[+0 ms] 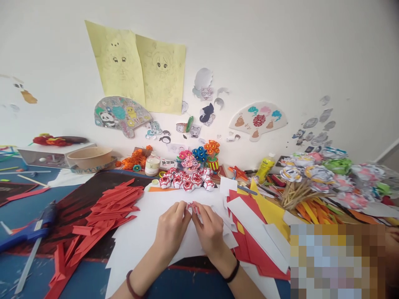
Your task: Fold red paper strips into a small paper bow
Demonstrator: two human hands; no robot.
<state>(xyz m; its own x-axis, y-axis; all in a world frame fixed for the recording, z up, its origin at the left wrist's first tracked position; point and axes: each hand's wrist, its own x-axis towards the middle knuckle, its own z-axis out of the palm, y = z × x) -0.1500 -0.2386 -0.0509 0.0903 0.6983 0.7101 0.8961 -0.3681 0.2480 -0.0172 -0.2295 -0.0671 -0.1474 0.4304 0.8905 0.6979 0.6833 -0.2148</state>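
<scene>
My left hand (171,226) and my right hand (208,224) meet over the white paper (140,241) in the middle of the table. Both are closed, pinching a small red and white folded paper piece (192,206) between the fingertips. Most of that piece is hidden by the fingers. Just beyond my hands stands a cluster of finished red and white paper flowers (188,182). To my left lies a heap of folded red paper strips (115,203).
A blue glue gun (34,232) lies at the far left. Red sheets (249,245) and a yellow sheet (271,211) are on the right, near a bunch of paper flowers (321,174) on sticks. Along the wall stand a bowl (90,157), a glue jar (152,165) and a yellow bottle (266,167).
</scene>
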